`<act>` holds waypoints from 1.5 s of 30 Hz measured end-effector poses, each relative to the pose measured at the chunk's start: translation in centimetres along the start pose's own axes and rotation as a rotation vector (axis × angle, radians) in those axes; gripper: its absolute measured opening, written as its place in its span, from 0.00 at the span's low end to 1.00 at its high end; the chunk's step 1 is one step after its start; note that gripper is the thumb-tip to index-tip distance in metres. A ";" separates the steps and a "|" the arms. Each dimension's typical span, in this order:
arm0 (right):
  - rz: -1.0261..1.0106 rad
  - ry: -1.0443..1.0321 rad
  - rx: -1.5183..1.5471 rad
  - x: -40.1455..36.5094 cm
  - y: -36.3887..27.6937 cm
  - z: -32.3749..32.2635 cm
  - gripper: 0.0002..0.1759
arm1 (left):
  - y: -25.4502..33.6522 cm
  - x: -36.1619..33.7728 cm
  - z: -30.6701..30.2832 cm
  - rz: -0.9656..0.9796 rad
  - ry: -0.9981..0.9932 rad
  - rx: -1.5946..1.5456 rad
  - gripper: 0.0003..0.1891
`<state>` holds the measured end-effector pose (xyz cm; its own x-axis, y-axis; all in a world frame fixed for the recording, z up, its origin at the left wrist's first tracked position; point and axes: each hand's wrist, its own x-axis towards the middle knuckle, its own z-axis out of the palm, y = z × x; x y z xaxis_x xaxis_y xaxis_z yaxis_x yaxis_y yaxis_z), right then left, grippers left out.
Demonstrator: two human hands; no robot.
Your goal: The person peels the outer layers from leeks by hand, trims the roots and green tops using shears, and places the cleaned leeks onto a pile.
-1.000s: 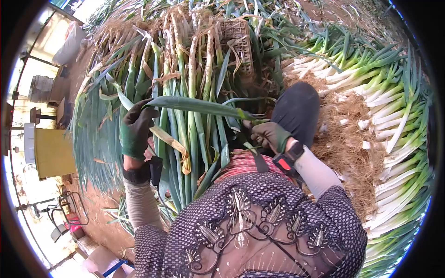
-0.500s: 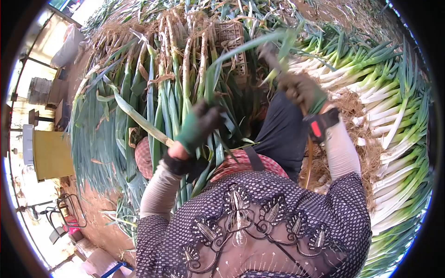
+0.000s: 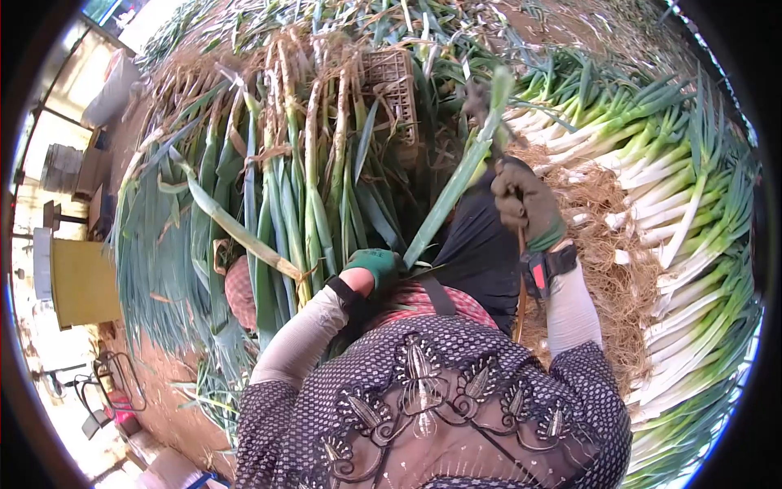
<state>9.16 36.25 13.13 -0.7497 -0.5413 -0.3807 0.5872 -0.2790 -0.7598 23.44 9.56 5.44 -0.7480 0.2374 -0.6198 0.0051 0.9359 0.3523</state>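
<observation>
My left hand (image 3: 375, 269), in a green and dark glove, is closed round the lower end of a green leek (image 3: 452, 191) near my lap. The leek slants up and right, its upper end blurred. My right hand (image 3: 525, 200), in a dark glove, has its fingers curled round a thin brown handle (image 3: 521, 240) that runs down towards my leg. Above that hand is a dark, blurred shape that I cannot make out. Untrimmed leeks (image 3: 301, 187) with brown roots lie close on the left.
Cleaned leeks (image 3: 676, 216) with white stems curve along the right, beside a heap of cut roots (image 3: 607, 204). A plastic crate (image 3: 393, 77) stands among leeks ahead. On the far left is a yellow container (image 3: 81, 281).
My left hand has moved right and down towards my lap. The leek now stretches straighter between my hands. My right hand has shifted slightly down, its fingers still curled.
</observation>
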 end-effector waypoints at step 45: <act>0.112 -0.011 -1.139 14.3 16.2 1.8 0.40 | -5.4 1.9 -2.2 -0.311 0.706 -0.053 0.29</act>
<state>8.53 22.57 -3.71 -0.7043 -0.5265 -0.4762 0.0290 0.6489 -0.7603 20.50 4.38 3.94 -0.9560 -0.2730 -0.1077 -0.2926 0.9146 0.2791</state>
